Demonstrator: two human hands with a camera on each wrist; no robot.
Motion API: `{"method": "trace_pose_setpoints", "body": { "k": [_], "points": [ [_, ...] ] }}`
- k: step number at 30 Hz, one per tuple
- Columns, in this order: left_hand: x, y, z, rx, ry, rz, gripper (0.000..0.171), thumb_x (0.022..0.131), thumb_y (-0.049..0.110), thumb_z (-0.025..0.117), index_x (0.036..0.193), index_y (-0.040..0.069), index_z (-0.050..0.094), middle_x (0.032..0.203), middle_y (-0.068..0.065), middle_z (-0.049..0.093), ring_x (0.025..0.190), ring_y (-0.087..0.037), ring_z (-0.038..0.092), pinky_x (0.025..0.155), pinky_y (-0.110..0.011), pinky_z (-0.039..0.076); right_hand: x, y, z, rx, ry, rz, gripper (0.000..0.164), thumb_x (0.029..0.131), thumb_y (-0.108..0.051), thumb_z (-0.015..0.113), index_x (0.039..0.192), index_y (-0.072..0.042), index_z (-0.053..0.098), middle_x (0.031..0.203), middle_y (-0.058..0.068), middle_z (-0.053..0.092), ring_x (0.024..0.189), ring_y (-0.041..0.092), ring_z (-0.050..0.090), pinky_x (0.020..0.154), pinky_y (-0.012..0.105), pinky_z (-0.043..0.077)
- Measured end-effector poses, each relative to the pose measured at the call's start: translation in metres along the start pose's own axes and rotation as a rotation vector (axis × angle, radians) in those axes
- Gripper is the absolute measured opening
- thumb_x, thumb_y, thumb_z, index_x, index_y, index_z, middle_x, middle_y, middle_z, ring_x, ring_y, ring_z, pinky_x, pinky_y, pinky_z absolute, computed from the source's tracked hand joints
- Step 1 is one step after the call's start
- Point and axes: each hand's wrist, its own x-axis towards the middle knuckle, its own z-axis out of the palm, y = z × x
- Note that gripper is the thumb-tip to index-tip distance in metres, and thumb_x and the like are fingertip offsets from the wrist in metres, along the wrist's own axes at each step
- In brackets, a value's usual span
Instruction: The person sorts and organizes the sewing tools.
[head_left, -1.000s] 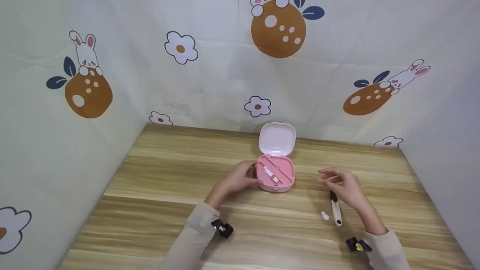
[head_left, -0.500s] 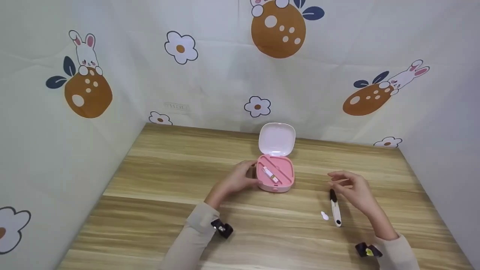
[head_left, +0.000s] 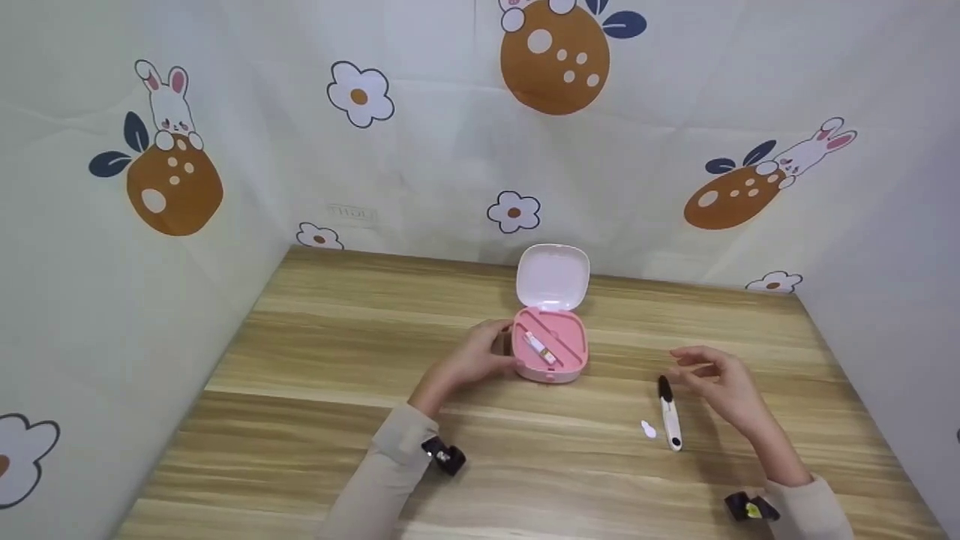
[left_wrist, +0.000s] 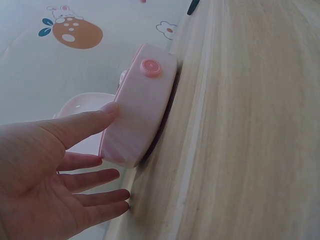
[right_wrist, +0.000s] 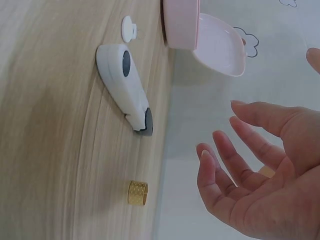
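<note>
A pink box (head_left: 550,375) stands with its pale lid (head_left: 553,277) raised at the back. In its tray lies a small white stick-like item (head_left: 540,349) with a gold band. My left hand (head_left: 474,358) is at the box's left side; in the left wrist view its thumb rests on the box edge and its other fingers stretch out straight. My right hand (head_left: 724,386) hovers over the table at the right, fingers loosely bent, holding nothing. Below it lie white-handled thread snips (head_left: 670,420) with a dark tip, and a small white needle threader (head_left: 649,430).
A gold dimpled thimble ring (right_wrist: 137,193) stands on the wooden table (head_left: 315,420), seen in the right wrist view. Cloth walls (head_left: 420,165) printed with rabbits, oranges and flowers enclose the table at the back and both sides.
My right hand has drawn back to the right and slightly toward me, uncovering the dark tip of the snips. My left hand and the box have stayed in place.
</note>
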Motion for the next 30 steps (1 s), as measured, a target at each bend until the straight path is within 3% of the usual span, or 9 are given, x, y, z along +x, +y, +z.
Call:
{"method": "trace_pose_setpoints", "body": {
  "k": [3, 8, 11, 14, 21, 26, 30],
  "points": [
    [0.000, 0.001, 0.000, -0.002, -0.001, 0.011, 0.071, 0.094, 0.018, 0.081, 0.154, -0.003, 0.049, 0.153, -0.026, 0.052, 0.146, -0.040, 0.045, 0.126, -0.053, 0.034, -0.002, 0.003, -0.003, 0.004, 0.002, -0.004, 0.030, 0.095, 0.006, 0.071, 0.124, 0.011, 0.069, 0.117, 0.031, 0.071, 0.094, 0.029, 0.072, 0.075, 0.018, 0.058],
    [-0.001, 0.002, 0.000, -0.005, -0.004, 0.005, 0.071, 0.094, 0.018, 0.081, 0.154, -0.002, 0.049, 0.155, -0.024, 0.052, 0.148, -0.039, 0.044, 0.127, -0.051, 0.033, -0.005, 0.012, -0.008, -0.015, 0.018, 0.006, 0.030, 0.095, 0.005, 0.071, 0.124, 0.010, 0.070, 0.117, 0.029, 0.072, 0.091, 0.006, 0.066, 0.077, 0.015, 0.056],
    [-0.001, 0.002, 0.000, 0.002, -0.005, 0.001, 0.071, 0.094, 0.018, 0.081, 0.154, -0.001, 0.049, 0.155, -0.023, 0.052, 0.148, -0.038, 0.044, 0.127, -0.051, 0.033, -0.007, 0.016, -0.010, -0.034, 0.020, 0.024, 0.030, 0.095, 0.001, 0.074, 0.124, 0.010, 0.070, 0.118, 0.028, 0.071, 0.090, 0.001, 0.064, 0.078, 0.014, 0.055],
    [-0.001, 0.002, 0.000, 0.008, -0.004, 0.002, 0.071, 0.094, 0.018, 0.081, 0.154, -0.001, 0.049, 0.155, -0.023, 0.052, 0.148, -0.038, 0.045, 0.127, -0.051, 0.033, -0.010, 0.020, -0.012, -0.046, 0.018, 0.045, 0.031, 0.095, -0.001, 0.075, 0.124, 0.010, 0.070, 0.120, 0.029, 0.070, 0.092, 0.007, 0.066, 0.076, 0.014, 0.056],
    [-0.001, 0.001, 0.000, 0.012, -0.002, 0.018, 0.071, 0.093, 0.017, 0.082, 0.153, -0.003, 0.049, 0.153, -0.025, 0.054, 0.146, -0.039, 0.047, 0.126, -0.052, 0.035, -0.013, 0.026, -0.017, -0.038, -0.005, 0.081, 0.036, 0.094, -0.001, 0.077, 0.126, 0.014, 0.067, 0.120, 0.036, 0.068, 0.097, 0.040, 0.074, 0.073, 0.023, 0.062],
    [-0.001, 0.001, -0.001, 0.003, -0.002, 0.014, 0.072, 0.093, 0.018, 0.082, 0.154, -0.001, 0.049, 0.154, -0.024, 0.053, 0.146, -0.039, 0.046, 0.126, -0.051, 0.034, -0.013, 0.030, -0.016, -0.015, -0.008, 0.091, 0.037, 0.091, 0.002, 0.078, 0.124, 0.016, 0.067, 0.118, 0.036, 0.069, 0.094, 0.038, 0.076, 0.071, 0.025, 0.063],
    [0.000, 0.001, 0.000, 0.005, -0.001, 0.008, 0.073, 0.093, 0.018, 0.082, 0.155, 0.000, 0.048, 0.154, -0.024, 0.053, 0.146, -0.039, 0.046, 0.126, -0.051, 0.034, -0.013, 0.033, -0.015, -0.009, -0.009, 0.109, 0.037, 0.090, 0.003, 0.077, 0.124, 0.016, 0.067, 0.117, 0.035, 0.070, 0.095, 0.033, 0.077, 0.072, 0.019, 0.061]
  ]
}}
